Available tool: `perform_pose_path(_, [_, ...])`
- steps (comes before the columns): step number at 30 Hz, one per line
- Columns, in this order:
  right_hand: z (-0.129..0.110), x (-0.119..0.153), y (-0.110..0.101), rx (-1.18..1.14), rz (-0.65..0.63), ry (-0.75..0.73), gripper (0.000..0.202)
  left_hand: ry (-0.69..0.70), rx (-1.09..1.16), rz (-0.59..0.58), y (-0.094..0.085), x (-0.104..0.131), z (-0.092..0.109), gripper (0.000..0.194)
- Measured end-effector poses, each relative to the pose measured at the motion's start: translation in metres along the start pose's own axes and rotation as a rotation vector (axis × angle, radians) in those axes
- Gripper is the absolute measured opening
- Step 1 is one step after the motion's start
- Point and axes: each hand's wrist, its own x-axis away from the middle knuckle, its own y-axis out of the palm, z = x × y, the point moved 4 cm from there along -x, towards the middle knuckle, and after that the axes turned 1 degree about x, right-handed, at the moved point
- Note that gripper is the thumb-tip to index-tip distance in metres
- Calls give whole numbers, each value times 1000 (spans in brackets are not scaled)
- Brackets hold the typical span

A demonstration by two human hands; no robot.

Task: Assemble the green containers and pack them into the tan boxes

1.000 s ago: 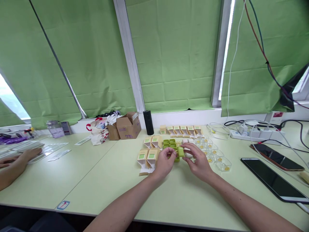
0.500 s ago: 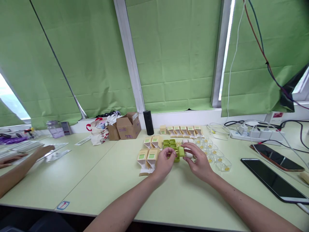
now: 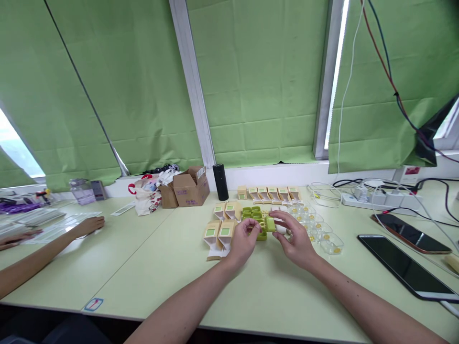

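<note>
Right now the right hand (image 3: 294, 239) holds a small green case (image 3: 270, 224) by its side, above the desk (image 3: 172, 267), green trays (image 3: 252, 210) just behind. Left hand (image 3: 244, 240) pinched narrow beside it; can't tell if anything's between the fingertips. Best judged: grip the case lightly but firmly, brace both wrists, line up small parts squarely, no forcing, clear of the clear cups (image 3: 332, 244) nearby.

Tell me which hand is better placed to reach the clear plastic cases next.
Right, I'd judge. The right hand is beside the clear plastic cases, while the left hand would likely have to cross it. The right would first need to free its fingers from the green piece.
</note>
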Motion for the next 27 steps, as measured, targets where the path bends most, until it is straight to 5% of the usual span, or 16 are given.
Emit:
perform_pose_path(6, [-3,-1,-2,17,13,-11,43,66,34,47,-6,0,5,12])
perform_pose_path(18, [-6,2,1,169,-31,-112,44,170,-121,48,-8,7,17,32])
perform_pose_path(27, [-14,1,0,267,-49,-260,27,444,-288,-115,-3,16,27,47])
